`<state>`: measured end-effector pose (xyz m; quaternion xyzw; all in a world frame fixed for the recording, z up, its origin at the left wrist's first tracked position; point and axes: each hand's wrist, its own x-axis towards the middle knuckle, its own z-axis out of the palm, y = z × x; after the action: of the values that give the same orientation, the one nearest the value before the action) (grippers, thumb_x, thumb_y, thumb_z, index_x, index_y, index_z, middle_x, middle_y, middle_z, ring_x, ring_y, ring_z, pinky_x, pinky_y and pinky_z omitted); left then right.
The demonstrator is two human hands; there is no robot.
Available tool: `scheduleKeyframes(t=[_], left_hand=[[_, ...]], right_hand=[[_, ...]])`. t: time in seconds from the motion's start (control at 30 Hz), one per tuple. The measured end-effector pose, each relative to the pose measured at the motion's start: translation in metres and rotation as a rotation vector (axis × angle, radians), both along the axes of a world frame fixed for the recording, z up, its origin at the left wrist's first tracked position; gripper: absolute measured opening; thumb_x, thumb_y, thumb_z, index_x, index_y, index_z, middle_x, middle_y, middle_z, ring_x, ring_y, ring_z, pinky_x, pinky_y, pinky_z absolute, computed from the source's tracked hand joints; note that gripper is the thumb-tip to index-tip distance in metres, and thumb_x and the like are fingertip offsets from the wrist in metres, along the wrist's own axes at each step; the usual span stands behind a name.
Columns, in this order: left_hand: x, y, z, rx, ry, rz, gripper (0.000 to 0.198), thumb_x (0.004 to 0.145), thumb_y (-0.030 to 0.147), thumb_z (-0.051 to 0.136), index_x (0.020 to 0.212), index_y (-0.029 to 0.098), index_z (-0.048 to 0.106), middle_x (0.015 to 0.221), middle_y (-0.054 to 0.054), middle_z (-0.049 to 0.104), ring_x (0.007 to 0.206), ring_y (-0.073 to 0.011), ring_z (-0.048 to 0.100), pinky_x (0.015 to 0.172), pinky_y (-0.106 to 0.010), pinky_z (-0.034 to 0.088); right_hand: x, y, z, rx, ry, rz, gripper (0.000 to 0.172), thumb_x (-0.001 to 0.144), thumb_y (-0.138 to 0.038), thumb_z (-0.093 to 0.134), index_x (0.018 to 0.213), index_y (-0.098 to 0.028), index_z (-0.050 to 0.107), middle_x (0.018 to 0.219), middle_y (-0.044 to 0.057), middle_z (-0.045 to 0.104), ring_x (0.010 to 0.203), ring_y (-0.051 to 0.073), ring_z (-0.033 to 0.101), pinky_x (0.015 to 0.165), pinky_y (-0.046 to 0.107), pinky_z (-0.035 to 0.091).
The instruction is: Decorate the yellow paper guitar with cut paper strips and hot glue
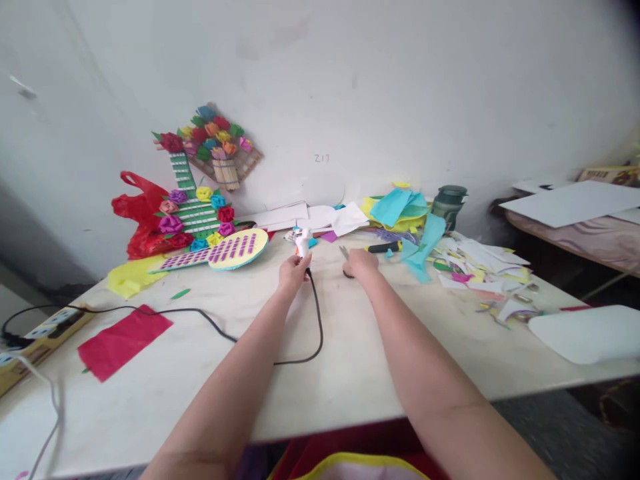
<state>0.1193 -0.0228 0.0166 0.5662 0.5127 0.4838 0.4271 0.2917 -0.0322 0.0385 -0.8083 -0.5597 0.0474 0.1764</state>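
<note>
My left hand (294,272) is closed around a white glue gun (303,243), whose black cord (319,313) loops down from its handle over the table. To the right, my right hand (361,264) is closed on a pair of scissors (344,252). The blades point away to the upper left, and a dark handle loop shows beneath the fingers. Just beyond that hand lies a black and yellow tool (383,247). Left of the glue gun rests a yellow oval paper piece (239,249) with purple strips.
A green striped stand with paper roses (202,215) leans at the back left, beside a red bag (143,217). Red paper (125,341) and a power strip (45,337) lie left. Paper scraps (480,260), a dark bottle (449,205) and a white board (590,333) are right.
</note>
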Motion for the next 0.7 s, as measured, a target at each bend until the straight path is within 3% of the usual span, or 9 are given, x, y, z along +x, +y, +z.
scheduleKeyframes(t=[0.07,0.43,0.7], left_hand=[[-0.001,0.004,-0.003,-0.005,0.059,0.015,0.037,0.065,0.053,0.061,0.06,0.017,0.054,0.049,0.0,0.05,0.044,-0.0108,0.047,0.046,-0.024,0.044],[-0.002,0.015,-0.009,-0.028,0.186,0.05,0.035,0.067,0.052,0.059,0.058,0.019,0.054,0.046,0.0,0.05,0.044,-0.0141,0.052,0.048,-0.025,0.04],[-0.005,0.015,-0.009,0.017,0.328,0.069,0.04,0.068,0.058,0.053,0.058,0.02,0.053,0.047,-0.001,0.053,0.043,-0.0144,0.052,0.049,-0.025,0.037]], right_hand=[[0.002,-0.001,-0.001,-0.088,-0.041,0.006,0.033,0.064,-0.022,0.065,0.096,-0.015,0.067,0.101,0.016,0.065,0.099,0.024,0.059,0.078,0.029,0.044],[0.008,-0.004,0.002,-0.211,-0.114,0.096,0.047,0.062,-0.017,0.06,0.108,-0.01,0.063,0.112,0.021,0.06,0.105,0.029,0.056,0.079,0.033,0.046],[0.007,-0.007,0.004,-0.166,-0.111,0.085,0.04,0.063,-0.017,0.064,0.102,-0.013,0.065,0.104,0.018,0.064,0.101,0.025,0.059,0.079,0.029,0.044]])
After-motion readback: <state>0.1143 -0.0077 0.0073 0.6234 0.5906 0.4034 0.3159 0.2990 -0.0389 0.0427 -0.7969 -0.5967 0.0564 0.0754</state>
